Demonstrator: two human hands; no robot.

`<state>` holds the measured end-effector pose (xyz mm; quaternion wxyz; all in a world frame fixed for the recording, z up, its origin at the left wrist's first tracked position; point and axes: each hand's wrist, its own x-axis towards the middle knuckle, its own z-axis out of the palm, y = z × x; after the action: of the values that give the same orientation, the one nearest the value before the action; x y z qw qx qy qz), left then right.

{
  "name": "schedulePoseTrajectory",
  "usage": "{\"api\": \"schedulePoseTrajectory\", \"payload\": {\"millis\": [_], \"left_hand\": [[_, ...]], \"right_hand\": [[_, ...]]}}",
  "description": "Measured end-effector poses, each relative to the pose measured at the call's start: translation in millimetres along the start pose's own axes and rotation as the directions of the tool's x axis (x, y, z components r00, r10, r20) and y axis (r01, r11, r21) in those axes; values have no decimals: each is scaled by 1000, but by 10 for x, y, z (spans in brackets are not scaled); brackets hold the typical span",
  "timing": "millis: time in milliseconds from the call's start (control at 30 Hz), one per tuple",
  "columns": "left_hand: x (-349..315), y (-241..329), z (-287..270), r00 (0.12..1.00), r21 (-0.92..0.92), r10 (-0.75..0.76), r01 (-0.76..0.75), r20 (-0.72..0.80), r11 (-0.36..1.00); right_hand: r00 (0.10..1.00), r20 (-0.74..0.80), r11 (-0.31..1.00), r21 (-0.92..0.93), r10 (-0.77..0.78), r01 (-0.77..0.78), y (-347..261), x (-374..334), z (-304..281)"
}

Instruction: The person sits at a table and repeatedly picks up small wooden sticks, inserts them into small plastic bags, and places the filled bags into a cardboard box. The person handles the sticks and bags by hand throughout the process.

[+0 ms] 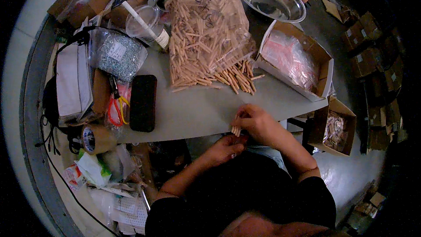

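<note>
Near the table's front edge my two hands meet. My right hand (255, 123) is closed, with a few short wooden dowels (236, 130) at its fingertips. Just below and to the left, my left hand (222, 150) is closed, its fingers curled under the dowels; what it grips is hidden, though a small shiny spot shows at it. Farther off on the table lies a large clear plastic bag (206, 30) full of such dowels. Several loose dowels (237, 78) spill from its open lower right end.
Right of the bag are a white cardboard box (287, 73) of clear plastic packets and a steel bowl (272, 0). To the left lie a black phone (143, 103), scissors (117, 109), a bag of screws (120, 55) and a tape roll (94, 139). A lower box (346, 125) holds filled packets.
</note>
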<state>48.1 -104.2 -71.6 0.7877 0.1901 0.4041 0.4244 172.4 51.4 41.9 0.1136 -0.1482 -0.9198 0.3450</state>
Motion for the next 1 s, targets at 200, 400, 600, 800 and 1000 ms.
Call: {"api": "schedulePoseTrajectory", "payload": {"millis": [200,400,600,800,1000], "left_hand": [[63,21,43,978,-444,120,-31,173,895],[99,25,3,958,-144,126,-91,259,985],[-193,674,421,959,99,228,-246,166,964],[-151,911,538,778,654,623,-516,87,553],[-7,1099,729,570,808,759,-580,314,102]], "right_hand": [[988,122,990,119,-94,80,-74,-138,40],[977,191,952,305,-90,28,-152,-187,-159],[983,-21,966,180,-184,185,-132,-292,-178],[969,-243,949,297,-35,108,-114,-476,-283],[960,-224,895,442,167,-53,-91,-621,-366]]}}
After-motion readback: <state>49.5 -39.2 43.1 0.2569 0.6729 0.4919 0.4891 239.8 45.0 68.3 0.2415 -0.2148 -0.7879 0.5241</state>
